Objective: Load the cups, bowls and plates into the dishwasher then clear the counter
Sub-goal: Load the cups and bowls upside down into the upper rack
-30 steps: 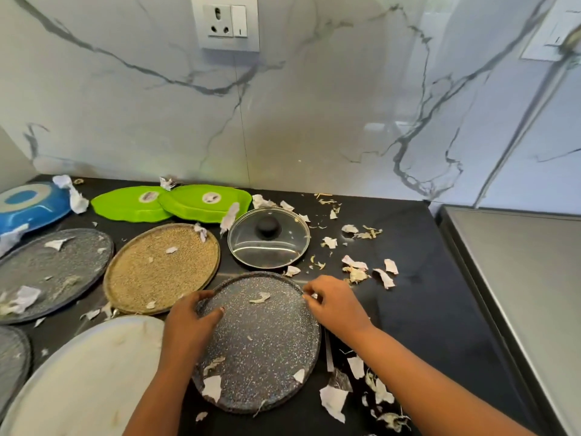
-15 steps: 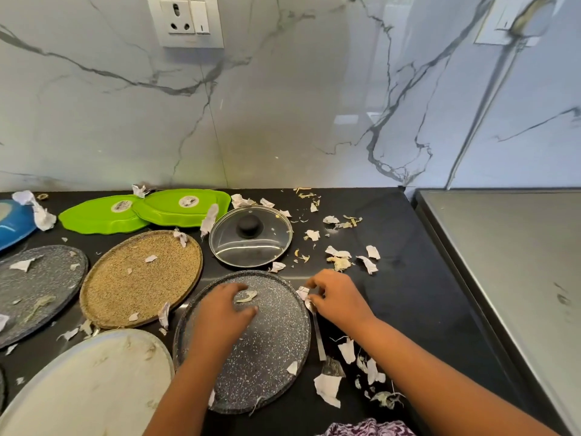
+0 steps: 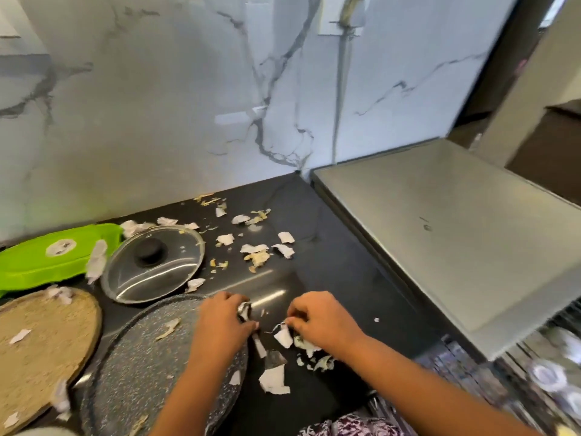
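Surface: black counter (image 3: 339,278), glossy, strewn with torn white scraps (image 3: 256,253) and some yellowish peelings, thickest at the middle and along the near edge.

Room: white marble wall (image 3: 157,121) with grey veins behind the counter. A steel top (image 3: 456,247), flat and dull, butts against the counter's right end. Below it at lower right is a wire rack (image 3: 547,372), blurred, with pale round items in it.

Items on the counter, left to right:
- Green plates (image 3: 37,262), far left by the wall, one scrap on their right edge.
- Tan plate (image 3: 41,341), in front of them, a few scraps on it.
- Glass lid (image 3: 163,272), black knob up, just right of the green plates.
- Grey plate (image 3: 151,366), speckled, at the near edge in front of the lid, scraps on it.

Hands:
- Left hand (image 3: 220,325): over the grey plate's right rim, fingers curled round a small shiny piece (image 3: 244,310), too blurred to name.
- Right hand (image 3: 323,322): just right of it on the bare counter, fingertips pinching a white scrap (image 3: 283,337), more scraps under the wrist.
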